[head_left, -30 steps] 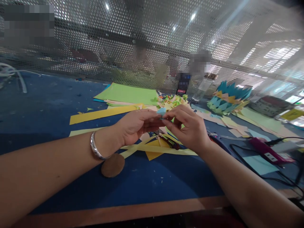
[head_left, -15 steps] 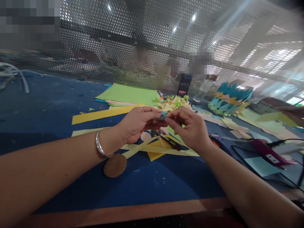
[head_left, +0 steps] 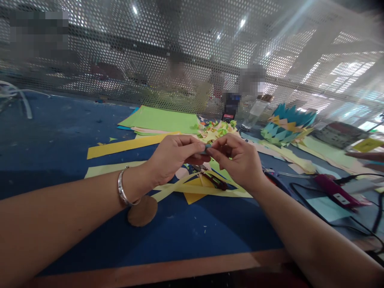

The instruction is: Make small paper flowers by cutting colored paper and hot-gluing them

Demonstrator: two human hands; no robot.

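Between the fingertips of both hands is a small piece of blue paper (head_left: 206,149), mostly hidden by the fingers. My left hand (head_left: 180,156) pinches it from the left, a silver bangle (head_left: 121,188) on the wrist. From the right, my right hand (head_left: 237,158) grips it between thumb and forefinger. Below the hands lie yellow paper strips (head_left: 220,191), dark-handled scissors (head_left: 214,179) and a pale paper disc (head_left: 181,173). A brown cardboard disc (head_left: 143,211) rests near my left wrist.
Green paper sheets (head_left: 168,119) lie at the back, beside a pile of paper scraps (head_left: 220,129). A phone (head_left: 229,110), a clear bottle (head_left: 254,114) and a layered paper crown (head_left: 285,124) stand farther right. A purple power strip (head_left: 336,192) with cables lies right; another person's hand (head_left: 367,156) shows there.
Less of the blue paper shows between my fingers now. The view has shifted slightly, and the other person's hand at the right has moved lower. Both my hands keep their pinch.
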